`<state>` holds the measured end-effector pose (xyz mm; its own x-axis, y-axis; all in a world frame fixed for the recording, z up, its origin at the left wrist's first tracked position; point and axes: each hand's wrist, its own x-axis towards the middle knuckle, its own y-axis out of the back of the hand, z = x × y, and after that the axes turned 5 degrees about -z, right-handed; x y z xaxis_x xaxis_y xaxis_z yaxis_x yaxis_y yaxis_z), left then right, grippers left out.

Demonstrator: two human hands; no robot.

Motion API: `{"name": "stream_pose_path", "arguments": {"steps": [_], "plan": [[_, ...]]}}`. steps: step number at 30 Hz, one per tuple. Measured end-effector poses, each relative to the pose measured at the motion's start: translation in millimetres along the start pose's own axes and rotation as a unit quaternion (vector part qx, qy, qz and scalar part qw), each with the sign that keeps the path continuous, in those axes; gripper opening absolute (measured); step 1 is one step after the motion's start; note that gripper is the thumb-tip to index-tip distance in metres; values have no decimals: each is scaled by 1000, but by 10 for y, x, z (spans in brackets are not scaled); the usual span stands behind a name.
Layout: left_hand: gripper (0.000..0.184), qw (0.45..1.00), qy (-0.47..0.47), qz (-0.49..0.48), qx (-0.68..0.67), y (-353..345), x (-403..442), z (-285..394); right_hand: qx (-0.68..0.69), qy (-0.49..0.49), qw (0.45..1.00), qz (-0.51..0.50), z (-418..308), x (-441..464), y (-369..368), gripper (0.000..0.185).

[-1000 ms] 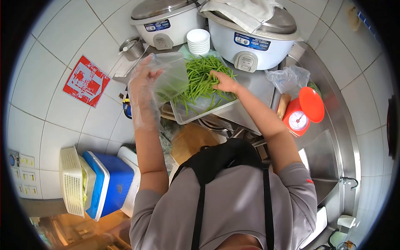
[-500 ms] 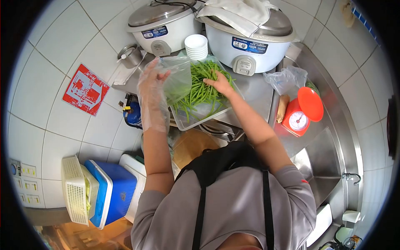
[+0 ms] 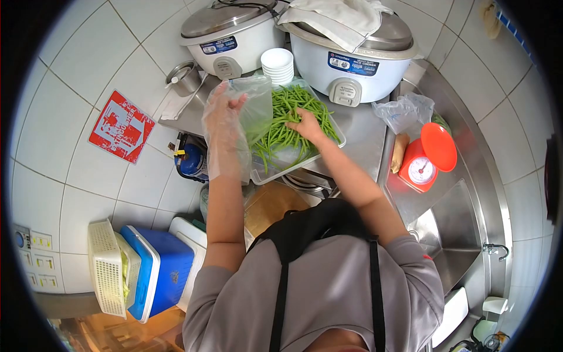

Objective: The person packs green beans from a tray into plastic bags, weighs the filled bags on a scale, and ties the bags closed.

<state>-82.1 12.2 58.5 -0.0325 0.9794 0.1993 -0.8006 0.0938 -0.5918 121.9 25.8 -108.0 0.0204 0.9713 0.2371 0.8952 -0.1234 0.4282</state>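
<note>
Long green beans (image 3: 287, 139) lie heaped in a clear plastic tray (image 3: 280, 173) on the steel counter. A translucent plastic bag (image 3: 256, 101) hangs over my left hand (image 3: 225, 104) and forearm; the fingers are curled on the bag's film at the tray's left side. Part of the bag drapes over the beans at the left. My right hand (image 3: 307, 126) reaches into the heap from the right, thumb and fingers closed around some beans. The fingertips are partly hidden among the beans.
Two rice cookers (image 3: 355, 73) (image 3: 237, 53) stand behind the tray, with stacked white bowls (image 3: 277, 64) between them. To the right are a red kitchen scale (image 3: 420, 170), a plastic bag of greens (image 3: 404, 112) and a steel sink (image 3: 454, 226). A blue cooler (image 3: 170, 273) stands low at left.
My left hand and the bag have shifted slightly right. The tray has moved a little right too. My right hand has moved slightly down and left, with its fingers still in the beans.
</note>
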Motion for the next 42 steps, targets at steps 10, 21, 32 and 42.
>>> {"name": "stream_pose_path", "arguments": {"steps": [10,21,32,42], "plan": [[42,999,11,-26,44,-168,-28,114,388,-67,919,-26,-430,208,369,41],[47,997,36,-42,47,-94,69,6,15,12,1000,-10,-18,-53,-153,40],[55,960,111,-141,215,-284,7,126,405,168,889,132,-1669,365,1019,20],[57,929,193,-247,198,-790,-128,119,169,195,966,-15,-2001,-13,832,28]]}}
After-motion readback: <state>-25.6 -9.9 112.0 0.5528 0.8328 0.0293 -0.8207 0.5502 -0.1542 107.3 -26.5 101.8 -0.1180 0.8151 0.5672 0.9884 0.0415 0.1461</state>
